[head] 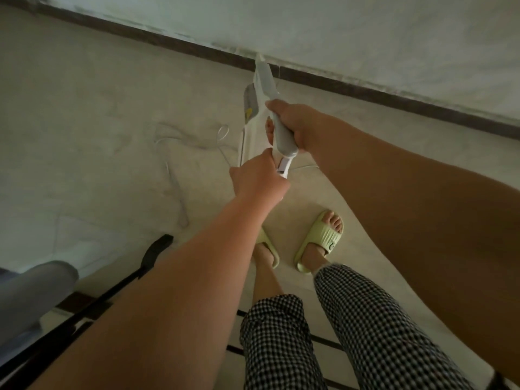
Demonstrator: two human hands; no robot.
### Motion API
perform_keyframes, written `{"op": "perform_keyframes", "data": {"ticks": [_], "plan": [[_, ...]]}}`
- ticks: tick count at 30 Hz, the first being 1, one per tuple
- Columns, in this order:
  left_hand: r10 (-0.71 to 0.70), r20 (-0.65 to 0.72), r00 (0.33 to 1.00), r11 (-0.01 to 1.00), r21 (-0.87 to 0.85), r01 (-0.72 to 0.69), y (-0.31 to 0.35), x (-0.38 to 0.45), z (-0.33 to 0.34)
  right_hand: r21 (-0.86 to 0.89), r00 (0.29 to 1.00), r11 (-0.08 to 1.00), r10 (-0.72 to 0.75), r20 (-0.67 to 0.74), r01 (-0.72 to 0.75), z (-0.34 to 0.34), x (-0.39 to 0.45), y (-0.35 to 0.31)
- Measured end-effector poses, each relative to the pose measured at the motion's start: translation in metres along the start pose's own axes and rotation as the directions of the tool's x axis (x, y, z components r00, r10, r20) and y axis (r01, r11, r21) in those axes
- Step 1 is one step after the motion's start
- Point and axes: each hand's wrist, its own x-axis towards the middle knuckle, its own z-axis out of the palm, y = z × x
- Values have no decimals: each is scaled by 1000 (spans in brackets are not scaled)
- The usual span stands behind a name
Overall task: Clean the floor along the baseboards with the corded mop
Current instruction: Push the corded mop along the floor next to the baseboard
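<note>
I look straight down the white and grey corded mop (263, 88), so its floor head is hidden behind the body. My right hand (295, 125) grips the grey handle. My left hand (256, 178) holds the lower end of the handle, just under the right hand. The far end of the mop points at the dark baseboard (365, 90), which runs slantwise below the pale wall. The white cord (174, 170) lies in loose loops on the beige tile floor to the left of the mop.
My feet in green slippers (323, 240) stand on the tiles (84, 108) behind the mop. A black strap or bar (153, 254) and a grey-blue padded thing (33, 291) sit at the lower left. Dark stripes (323, 342) cross the floor near my legs.
</note>
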Motion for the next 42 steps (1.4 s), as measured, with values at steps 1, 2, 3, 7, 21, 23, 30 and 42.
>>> {"op": "perform_keyframes", "data": {"ticks": [1,2,3,7,21,23,30,42], "plan": [[-1,-1,1000,1000,1,1,2,-1,-1,3,1000,1000,-1,-3,1,-1,-2,-1],[1,-2,1000,1000,1,-1,3,-1,-1,1,1000,1000,-1,-6,1,-2,-2,-1],[1,-1,1000,1000,5,-1,4,-2,-3,0,1000,1000,1,-8,-1,-3,-3,-2],[16,15,1000,1000,18,-16,6,-2,-4,15,1000,1000,10,-15,-10,-6,-6,-2],[60,40,997,998,8,-60,-2,-6,-5,32,999,999,-10,-51,12,-4,-12,4],[68,41,997,997,21,-69,-6,-6,-7,41,998,999,-6,-58,8,-2,-12,5],[109,31,994,993,36,-110,-11,-6,-10,65,996,998,-7,-92,13,1,-10,8],[139,44,989,989,51,-142,-1,-12,-4,70,994,997,-2,-109,10,-14,-14,11]]}}
